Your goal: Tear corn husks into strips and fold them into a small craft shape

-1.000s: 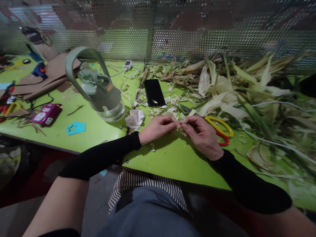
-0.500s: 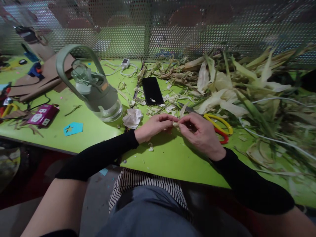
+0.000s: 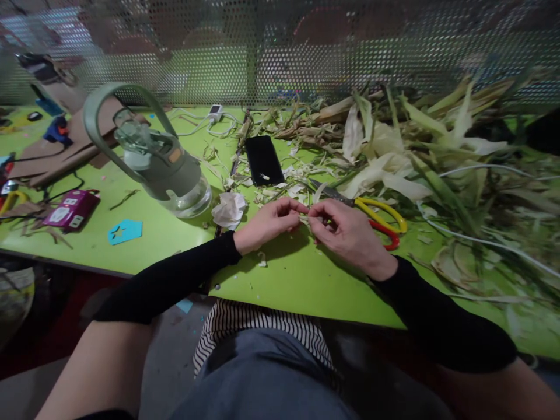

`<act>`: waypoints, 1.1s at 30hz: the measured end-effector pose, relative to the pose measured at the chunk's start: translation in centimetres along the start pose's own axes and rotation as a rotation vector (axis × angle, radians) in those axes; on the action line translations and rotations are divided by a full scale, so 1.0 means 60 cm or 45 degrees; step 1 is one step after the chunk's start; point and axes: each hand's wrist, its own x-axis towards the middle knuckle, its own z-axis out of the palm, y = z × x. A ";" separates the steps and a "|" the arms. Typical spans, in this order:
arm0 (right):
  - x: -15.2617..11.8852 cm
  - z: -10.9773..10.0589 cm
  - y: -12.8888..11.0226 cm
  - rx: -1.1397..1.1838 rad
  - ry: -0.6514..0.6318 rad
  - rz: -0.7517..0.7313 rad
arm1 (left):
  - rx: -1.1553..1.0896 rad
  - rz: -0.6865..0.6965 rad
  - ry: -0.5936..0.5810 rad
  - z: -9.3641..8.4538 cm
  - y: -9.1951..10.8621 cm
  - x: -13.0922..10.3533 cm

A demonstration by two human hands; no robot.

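Observation:
Between my two hands is a small pale strip of corn husk, pinched at both ends above the green table. My left hand is closed on its left end, thumb against forefinger. At the other end, my right hand pinches it with curled fingers. The fingers hide most of the strip. Scissors with yellow and red handles lie just behind my right hand, their blades among husk scraps. A black phone rests flat beyond my hands, a scrap on its screen.
A heap of corn husks covers the back right, a white cable across it. Left of my hands are crumpled paper, a green-lidded bottle, a blue paper piece and a purple device. A perforated metal screen stands behind.
My view has shifted slightly, so the table things sit a little further left. Both hands keep pinching the husk strip, and the fingertips have moved only slightly.

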 end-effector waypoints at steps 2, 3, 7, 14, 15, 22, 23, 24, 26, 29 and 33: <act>0.000 0.002 0.003 -0.012 0.009 -0.008 | 0.044 0.036 -0.014 -0.001 -0.003 0.001; 0.000 0.002 0.004 -0.014 0.015 -0.009 | 0.068 0.058 -0.022 -0.002 -0.005 0.001; 0.000 0.002 0.004 0.012 0.029 0.031 | 0.172 0.152 -0.038 -0.005 -0.013 0.004; 0.000 0.003 -0.001 0.073 0.012 0.130 | 0.193 0.236 -0.027 -0.010 -0.018 0.006; 0.000 0.003 -0.001 0.086 0.015 0.144 | 0.181 0.227 -0.023 -0.010 -0.017 0.006; -0.001 0.000 -0.001 0.058 0.017 0.125 | 0.081 0.170 -0.004 -0.006 -0.016 0.007; -0.001 0.000 0.000 0.039 0.016 0.109 | 0.058 0.162 -0.008 -0.005 -0.017 0.007; -0.001 -0.001 0.001 0.019 0.017 0.089 | 0.036 0.155 -0.009 -0.004 -0.018 0.007; -0.001 0.000 0.001 -0.017 0.019 0.048 | 0.004 0.141 -0.010 -0.003 -0.019 0.008; -0.001 0.001 0.001 -0.052 0.035 0.023 | -0.013 0.128 -0.006 -0.001 -0.019 0.008; -0.003 0.002 0.001 -0.106 0.062 0.039 | 0.005 0.114 -0.004 0.003 -0.017 0.006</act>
